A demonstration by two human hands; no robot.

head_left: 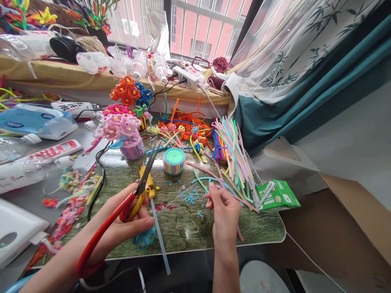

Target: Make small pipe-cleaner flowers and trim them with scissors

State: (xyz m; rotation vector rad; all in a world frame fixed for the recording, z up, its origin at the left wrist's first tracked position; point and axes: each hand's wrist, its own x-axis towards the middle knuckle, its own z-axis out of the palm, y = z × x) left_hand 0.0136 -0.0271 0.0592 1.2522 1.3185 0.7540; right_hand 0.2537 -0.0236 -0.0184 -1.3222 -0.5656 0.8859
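My left hand is closed around a pair of scissors with large red handles, the dark blades pointing up and away. Just beyond it is a yellow glue gun, with a translucent glue stick reaching past the table edge. Beneath my left fingers sits a blue fuzzy flower. My right hand is pinched over the table; what its fingertips hold is too small to make out. A light blue pipe cleaner curves behind them. Blue clippings are scattered between the hands.
A striped round pot with a green top stands mid-table. Pink flowers in a pot are at left, pipe cleaner bundles at right beside a green box. Black cable, plastic bottles and power bank lie left.
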